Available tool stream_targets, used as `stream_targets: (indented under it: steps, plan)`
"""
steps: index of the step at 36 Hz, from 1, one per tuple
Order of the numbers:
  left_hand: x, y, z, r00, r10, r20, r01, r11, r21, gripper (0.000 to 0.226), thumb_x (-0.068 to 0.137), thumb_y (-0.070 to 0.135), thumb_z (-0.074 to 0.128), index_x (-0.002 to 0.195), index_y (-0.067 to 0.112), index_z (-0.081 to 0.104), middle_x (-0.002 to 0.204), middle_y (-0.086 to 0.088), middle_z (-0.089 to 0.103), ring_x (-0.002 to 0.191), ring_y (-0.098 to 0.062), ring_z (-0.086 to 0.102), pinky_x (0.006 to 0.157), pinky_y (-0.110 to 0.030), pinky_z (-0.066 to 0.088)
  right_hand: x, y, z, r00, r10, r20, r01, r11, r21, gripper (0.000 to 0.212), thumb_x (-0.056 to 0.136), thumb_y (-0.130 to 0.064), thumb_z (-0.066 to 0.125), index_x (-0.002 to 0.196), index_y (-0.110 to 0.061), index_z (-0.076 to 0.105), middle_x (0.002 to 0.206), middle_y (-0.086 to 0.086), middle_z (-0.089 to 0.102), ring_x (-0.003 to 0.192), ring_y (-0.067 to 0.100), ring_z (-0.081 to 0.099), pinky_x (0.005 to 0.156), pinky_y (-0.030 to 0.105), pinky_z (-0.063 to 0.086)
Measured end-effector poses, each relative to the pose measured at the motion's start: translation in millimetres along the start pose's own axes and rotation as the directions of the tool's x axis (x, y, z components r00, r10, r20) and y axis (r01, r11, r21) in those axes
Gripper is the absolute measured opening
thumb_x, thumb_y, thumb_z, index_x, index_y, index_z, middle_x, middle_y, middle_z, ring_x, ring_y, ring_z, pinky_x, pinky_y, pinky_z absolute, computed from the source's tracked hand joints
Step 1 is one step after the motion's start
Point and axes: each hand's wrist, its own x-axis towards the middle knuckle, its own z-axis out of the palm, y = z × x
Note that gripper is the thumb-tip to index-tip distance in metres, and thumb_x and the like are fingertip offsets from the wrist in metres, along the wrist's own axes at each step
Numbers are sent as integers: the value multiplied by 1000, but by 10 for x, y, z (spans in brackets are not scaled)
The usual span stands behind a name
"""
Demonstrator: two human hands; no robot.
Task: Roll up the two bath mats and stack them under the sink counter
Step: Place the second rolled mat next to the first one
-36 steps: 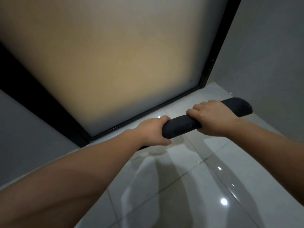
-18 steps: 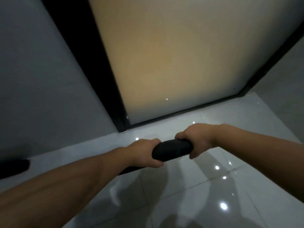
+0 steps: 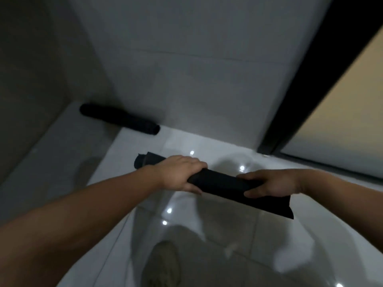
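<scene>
**Clearance around the carried roll**

Open glossy floor point(image 3: 132, 154) separates the held rolled mat point(image 3: 223, 186) from the second rolled mat point(image 3: 119, 119), which lies along the base of the tiled wall point(image 3: 186, 69). The dark door frame point(image 3: 310, 90) closes the right side. A foot point(image 3: 163, 264) occupies the near floor.

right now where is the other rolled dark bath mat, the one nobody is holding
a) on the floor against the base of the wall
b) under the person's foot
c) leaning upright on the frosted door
a: the second rolled dark bath mat lies flat on the glossy white tiled floor along the wall's base, while both hands grip the other roll.
</scene>
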Motion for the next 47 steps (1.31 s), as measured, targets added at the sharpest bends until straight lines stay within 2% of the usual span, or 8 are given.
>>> stream_targets:
  steps: [3, 9, 15, 25, 30, 37, 43, 47]
  plan:
    - [-268, -177, 4, 997, -80, -20, 79, 997, -16, 66, 75, 70, 54, 125, 29, 40, 111, 6, 55, 99, -14, 53, 90, -35, 44, 181, -194, -71, 993, -77, 88, 66, 991, 118, 50, 90, -18, 63, 132, -36, 43, 119, -16, 57, 101, -4, 57, 75, 0, 43]
    - [-575, -593, 119, 983, -147, -110, 143, 989, -41, 62, 77, 65, 57, 124, 28, 42, 109, 6, 55, 98, -12, 51, 94, -35, 41, 551, -472, -122, 974, -138, 180, 72, 940, 333, 44, 81, -18, 72, 118, -36, 59, 116, 3, 70, 105, 22, 67, 91, 36, 54]
    - [-719, -1197, 238, 968, -144, -206, 144, 989, -13, 56, 80, 58, 56, 124, 25, 45, 111, 3, 54, 103, -17, 51, 97, -35, 36, 1041, -837, -64, 987, -152, 53, 125, 933, 336, 44, 85, -15, 68, 110, -50, 57, 120, -10, 66, 107, 8, 64, 94, 23, 50]
    - [-1141, -1720, 184, 837, -459, -297, 449, 887, -106, 83, 67, 47, 32, 141, 10, 32, 143, -11, 36, 136, -24, 24, 114, -35, -9, 1854, -1676, -67, 961, -192, -198, 215, 971, 101, 68, 83, -28, 71, 143, -32, 39, 133, -7, 55, 120, 12, 52, 103, 25, 37]
    - [-1166, -1916, 238, 792, -503, -346, 499, 860, -107, 72, 73, 26, 58, 140, 8, 36, 143, -15, 38, 135, -30, 30, 115, -36, 3, 2280, -1718, -95, 880, -310, -360, 310, 949, -60, 67, 85, -28, 68, 144, -31, 37, 130, 0, 59, 119, 18, 56, 96, 22, 39]
    - [-1477, -1986, 348, 777, -543, -320, 537, 836, -114, 67, 63, 11, 61, 128, 8, 47, 124, -19, 55, 112, -36, 53, 103, -42, 36, 3007, -2049, -124, 797, -446, -408, 291, 875, -387, 60, 90, -38, 54, 145, -34, 29, 121, 7, 64, 105, 30, 62, 82, 34, 50]
    - [-1504, -1964, 463, 679, -673, -292, 660, 735, -159, 67, 78, 14, 57, 141, 11, 35, 143, -13, 39, 127, -30, 39, 109, -31, 21, 3524, -2398, -103, 696, -548, -465, 409, 834, -371, 60, 85, -26, 57, 142, -24, 40, 98, 16, 67, 87, 34, 64, 64, 32, 48]
    - [-1414, -2016, 537, 651, -729, -215, 716, 683, -148, 75, 80, 14, 58, 146, 13, 23, 148, -10, 30, 133, -26, 30, 110, -28, 15, 3804, -2626, -167, 681, -553, -480, 170, 757, -631, 67, 91, -29, 50, 151, -23, 20, 118, 20, 55, 98, 36, 57, 76, 34, 45]
